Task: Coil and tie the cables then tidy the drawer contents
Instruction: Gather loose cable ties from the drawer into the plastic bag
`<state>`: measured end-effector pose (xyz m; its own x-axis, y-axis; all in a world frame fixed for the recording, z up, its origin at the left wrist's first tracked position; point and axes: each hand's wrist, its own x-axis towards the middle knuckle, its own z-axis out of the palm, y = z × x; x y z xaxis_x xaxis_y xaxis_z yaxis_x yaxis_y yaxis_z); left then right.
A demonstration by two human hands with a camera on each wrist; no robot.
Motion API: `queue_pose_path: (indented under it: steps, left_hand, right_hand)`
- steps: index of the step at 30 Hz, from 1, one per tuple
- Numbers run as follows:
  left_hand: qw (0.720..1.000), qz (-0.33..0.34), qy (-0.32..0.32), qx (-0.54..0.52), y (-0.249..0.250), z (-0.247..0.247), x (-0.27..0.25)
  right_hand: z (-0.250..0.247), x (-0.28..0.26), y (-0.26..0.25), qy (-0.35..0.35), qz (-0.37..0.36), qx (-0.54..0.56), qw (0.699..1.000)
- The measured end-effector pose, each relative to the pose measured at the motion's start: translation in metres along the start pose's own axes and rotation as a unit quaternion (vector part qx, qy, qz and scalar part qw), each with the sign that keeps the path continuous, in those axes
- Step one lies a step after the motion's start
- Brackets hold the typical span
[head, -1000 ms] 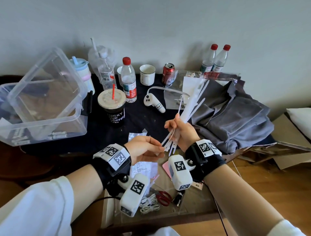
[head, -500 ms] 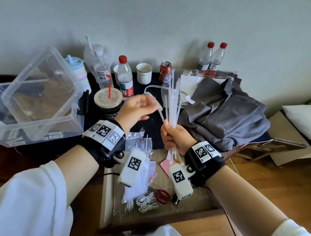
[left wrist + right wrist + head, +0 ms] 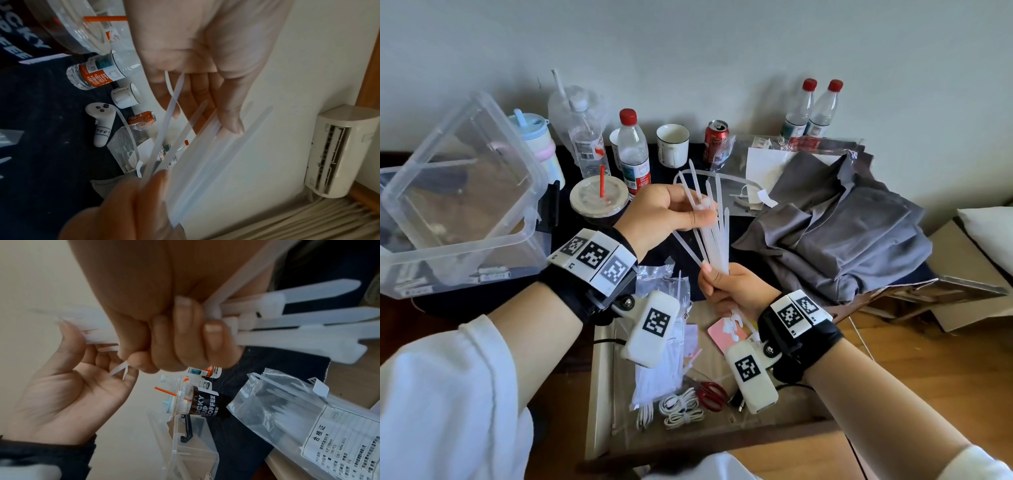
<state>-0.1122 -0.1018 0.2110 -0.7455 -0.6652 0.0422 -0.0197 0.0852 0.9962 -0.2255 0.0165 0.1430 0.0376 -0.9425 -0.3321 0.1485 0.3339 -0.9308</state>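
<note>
My right hand (image 3: pixel 717 277) grips the lower part of a bundle of white zip ties (image 3: pixel 714 236), which stands upright over the table. My left hand (image 3: pixel 703 214) pinches the upper ends of the ties between thumb and fingers. In the right wrist view the right hand's fingers (image 3: pixel 185 337) curl round the zip ties (image 3: pixel 287 324), whose heads stick out below the fist. Below my hands lies the open wooden drawer (image 3: pixel 599 377). It holds coiled white cables (image 3: pixel 681 407), red scissors (image 3: pixel 710 394), a bag of zip ties (image 3: pixel 664 342) and a pink card (image 3: pixel 719 334).
A clear plastic box (image 3: pixel 458 205) stands at the left. A coffee cup (image 3: pixel 599 200), water bottles (image 3: pixel 633 150), a mug (image 3: pixel 673 145) and a can (image 3: pixel 717 140) crowd the dark tabletop. Grey cloth (image 3: pixel 835 233) lies at the right. A white controller (image 3: pixel 100 120) lies behind my hands.
The bundle swung upright in my right hand. My left hand left the ties' lower ends, rose, and now pinches their upper ends.
</note>
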Motion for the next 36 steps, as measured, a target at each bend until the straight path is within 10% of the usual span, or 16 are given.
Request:
queue_pose_path:
  steps: [36]
  left_hand:
    - [0.985, 0.008, -0.027, 0.168, 0.008, -0.016, 0.004]
  right_hand:
    - [-0.033, -0.003, 0.024, 0.019, 0.067, -0.060, 0.996]
